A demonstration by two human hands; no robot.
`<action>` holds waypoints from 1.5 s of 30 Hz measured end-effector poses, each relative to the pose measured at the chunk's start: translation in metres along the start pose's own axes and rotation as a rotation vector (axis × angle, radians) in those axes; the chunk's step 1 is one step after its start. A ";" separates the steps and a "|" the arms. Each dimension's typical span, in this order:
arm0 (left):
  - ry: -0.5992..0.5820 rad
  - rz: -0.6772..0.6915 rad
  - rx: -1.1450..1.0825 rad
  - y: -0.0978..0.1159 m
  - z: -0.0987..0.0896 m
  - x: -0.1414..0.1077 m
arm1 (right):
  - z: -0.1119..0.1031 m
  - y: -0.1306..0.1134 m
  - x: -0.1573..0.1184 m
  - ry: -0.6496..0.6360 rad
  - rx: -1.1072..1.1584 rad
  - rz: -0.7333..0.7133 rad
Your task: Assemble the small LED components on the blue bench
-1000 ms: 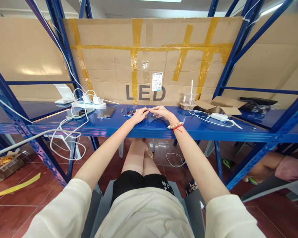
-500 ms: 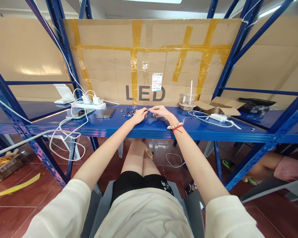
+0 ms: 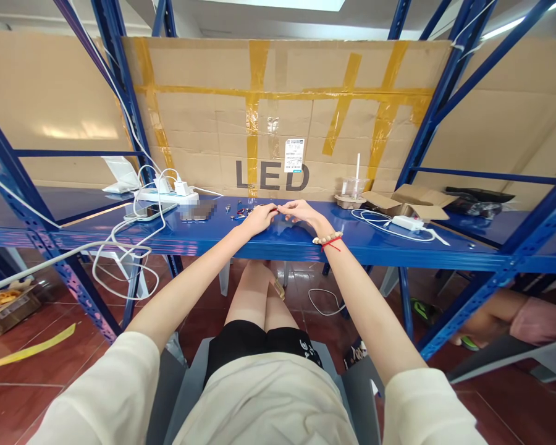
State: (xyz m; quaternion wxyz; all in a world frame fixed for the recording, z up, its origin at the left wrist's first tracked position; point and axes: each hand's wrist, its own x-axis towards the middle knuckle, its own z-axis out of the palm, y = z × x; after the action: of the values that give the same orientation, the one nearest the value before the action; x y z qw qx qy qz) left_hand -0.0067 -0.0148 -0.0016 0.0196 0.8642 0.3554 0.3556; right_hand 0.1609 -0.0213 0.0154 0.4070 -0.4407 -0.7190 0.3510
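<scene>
My left hand point(image 3: 261, 219) and my right hand point(image 3: 301, 212) meet fingertip to fingertip just above the blue shelf table point(image 3: 204, 244). Both are pinched closed around something small and dark, too tiny to name. A beaded bracelet with a red cord point(image 3: 328, 239) circles my right wrist. Close beside my left hand lies a small heap of blue, red and metallic bits point(image 3: 243, 213), partly hidden by that hand. A small metallic piece point(image 3: 228, 208) sits a little further left.
A phone point(image 3: 149, 211) and a power strip point(image 3: 167, 196) with tangled white cables stand at left. A plastic cup with a straw point(image 3: 354, 185), an opened cardboard box point(image 3: 410, 199) and a white adapter point(image 3: 408, 222) are at right. A cardboard sheet point(image 3: 189, 136) backs the table.
The hands stay together in nearly the same place, with only slight finger movement. The whole view has shifted slightly; nothing on the table has visibly moved.
</scene>
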 end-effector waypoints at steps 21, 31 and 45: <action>0.029 -0.133 -0.003 -0.002 0.005 0.006 | 0.002 0.006 0.011 0.072 0.030 0.018; 0.039 -0.228 -0.029 -0.003 0.005 0.007 | 0.001 0.007 0.009 0.113 0.034 -0.066; 0.003 -0.147 -0.194 0.003 -0.001 0.002 | -0.001 0.008 0.010 0.057 0.027 -0.073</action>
State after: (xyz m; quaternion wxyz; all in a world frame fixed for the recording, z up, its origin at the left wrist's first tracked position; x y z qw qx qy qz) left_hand -0.0045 -0.0156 0.0011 0.1286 0.8294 0.3817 0.3871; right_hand 0.1615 -0.0087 0.0116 0.4458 -0.4187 -0.7178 0.3328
